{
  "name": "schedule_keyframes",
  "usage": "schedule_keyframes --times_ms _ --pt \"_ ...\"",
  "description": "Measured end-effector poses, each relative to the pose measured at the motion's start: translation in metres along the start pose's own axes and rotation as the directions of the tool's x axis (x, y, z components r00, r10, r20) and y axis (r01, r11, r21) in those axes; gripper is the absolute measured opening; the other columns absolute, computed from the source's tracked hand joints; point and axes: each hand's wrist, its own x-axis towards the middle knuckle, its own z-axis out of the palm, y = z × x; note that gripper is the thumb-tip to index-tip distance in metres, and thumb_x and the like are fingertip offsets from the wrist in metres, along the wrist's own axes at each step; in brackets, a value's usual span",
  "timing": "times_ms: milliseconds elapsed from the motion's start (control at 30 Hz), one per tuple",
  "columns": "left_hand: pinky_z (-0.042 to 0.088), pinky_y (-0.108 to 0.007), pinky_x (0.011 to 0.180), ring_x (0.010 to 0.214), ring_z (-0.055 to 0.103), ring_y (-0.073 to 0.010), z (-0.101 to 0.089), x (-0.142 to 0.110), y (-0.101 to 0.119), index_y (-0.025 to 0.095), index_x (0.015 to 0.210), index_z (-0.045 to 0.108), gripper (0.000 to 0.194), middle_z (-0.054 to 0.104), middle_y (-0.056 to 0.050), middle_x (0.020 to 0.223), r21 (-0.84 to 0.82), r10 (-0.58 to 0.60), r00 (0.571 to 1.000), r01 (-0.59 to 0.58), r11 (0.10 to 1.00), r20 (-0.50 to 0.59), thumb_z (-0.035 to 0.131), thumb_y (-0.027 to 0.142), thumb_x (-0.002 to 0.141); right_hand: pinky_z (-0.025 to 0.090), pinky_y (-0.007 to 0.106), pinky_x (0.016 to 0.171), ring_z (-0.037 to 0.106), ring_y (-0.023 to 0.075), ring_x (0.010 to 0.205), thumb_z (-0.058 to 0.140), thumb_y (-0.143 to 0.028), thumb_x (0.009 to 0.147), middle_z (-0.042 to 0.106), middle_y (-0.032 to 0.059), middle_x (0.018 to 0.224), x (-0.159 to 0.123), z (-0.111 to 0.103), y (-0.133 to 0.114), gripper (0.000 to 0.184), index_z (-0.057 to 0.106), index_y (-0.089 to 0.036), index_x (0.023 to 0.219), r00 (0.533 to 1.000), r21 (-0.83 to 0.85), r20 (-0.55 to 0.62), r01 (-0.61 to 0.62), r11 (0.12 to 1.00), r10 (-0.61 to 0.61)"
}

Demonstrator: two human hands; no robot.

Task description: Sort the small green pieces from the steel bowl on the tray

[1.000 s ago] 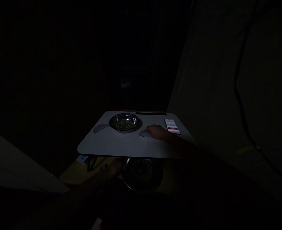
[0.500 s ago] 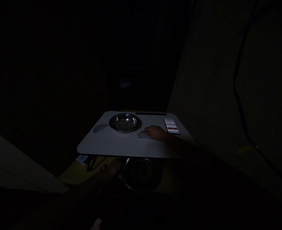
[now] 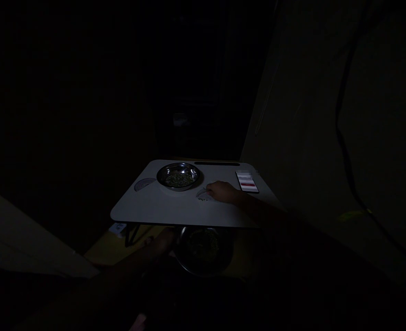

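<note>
The scene is very dark. On a small white folding table (image 3: 148,209), my right hand (image 3: 222,191) rests with its fingers bent down over a thin, pale, curved-edged piece (image 3: 201,193), whose kind I cannot make out. Several small bits (image 3: 203,199) lie on the tabletop in front of it. Left of that hand stands a shiny steel bowl (image 3: 178,187) with small greenish pieces inside. Below the table's near edge, my left hand (image 3: 165,240) is closed at the left rim of a larger metal bowl (image 3: 203,274), which holds dim greenish contents. Its fingers are partly lost in shadow.
A lit phone (image 3: 247,182) lies at the table's right side. A dark slot (image 3: 217,163) runs along the far edge. Left of the steel bowl is a grey half-round shape (image 3: 144,185). A cable (image 3: 344,142) hangs along the right wall.
My right hand has shifted slightly to the left with the pale piece, and the small bits in front show more plainly. My left hand stays at the lower bowl.
</note>
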Motion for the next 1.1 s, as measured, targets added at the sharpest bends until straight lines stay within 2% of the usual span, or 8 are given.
schedule_keyframes --times_ms 200,300,600,967,1100 --pt "0.032 -0.021 0.042 0.044 0.045 -0.0106 -0.001 0.007 -0.006 0.013 0.053 0.045 0.007 0.050 -0.001 0.048 -0.012 0.030 0.999 -0.030 0.999 0.015 0.039 0.014 0.056 0.033 0.023 0.059 0.052 0.0165 0.081 0.033 -0.031 0.078 0.058 0.0069 0.092 0.000 0.000 -0.003 0.028 0.054 -0.019 0.092 1.000 0.004 0.006 0.020 1.000 -0.020" --pt "0.030 -0.021 0.041 0.041 0.043 -0.0100 -0.003 0.010 -0.009 0.013 0.049 0.042 0.006 0.047 0.000 0.045 0.028 0.033 0.999 -0.033 0.999 0.005 0.038 0.011 0.053 0.033 0.022 0.060 0.052 0.0162 0.081 0.032 -0.030 0.079 0.058 0.0068 0.092 -0.001 -0.001 -0.005 0.027 0.054 -0.019 0.092 0.999 0.004 0.009 0.039 0.999 -0.039" --pt "0.032 -0.021 0.043 0.043 0.043 -0.0095 -0.001 0.006 -0.006 0.012 0.055 0.046 0.008 0.046 0.001 0.046 -0.023 -0.002 1.000 0.002 1.000 0.002 0.039 0.009 0.053 0.033 0.022 0.061 0.052 0.0160 0.082 0.032 -0.030 0.079 0.058 0.0070 0.093 -0.007 -0.005 -0.010 0.028 0.054 -0.018 0.092 0.997 0.039 0.027 0.073 0.997 -0.074" --pt "0.027 -0.021 0.040 0.039 0.041 -0.0103 0.000 0.004 -0.001 0.012 0.052 0.045 0.007 0.045 0.001 0.042 0.041 -0.022 0.999 0.023 0.999 -0.027 0.039 0.010 0.052 0.032 0.022 0.060 0.051 0.0164 0.082 0.032 -0.030 0.078 0.057 0.0068 0.093 -0.006 0.000 -0.010 0.030 0.055 -0.018 0.093 0.996 0.057 0.025 0.083 0.995 -0.084" --pt "0.031 -0.022 0.042 0.040 0.042 -0.0098 -0.001 0.008 -0.006 0.013 0.050 0.044 0.005 0.045 0.001 0.044 0.038 0.019 1.000 -0.018 0.999 -0.025 0.039 0.012 0.052 0.032 0.022 0.060 0.051 0.0164 0.082 0.032 -0.030 0.078 0.057 0.0067 0.094 -0.007 -0.002 -0.014 0.030 0.055 -0.018 0.093 0.995 0.063 0.025 0.095 0.993 -0.097"
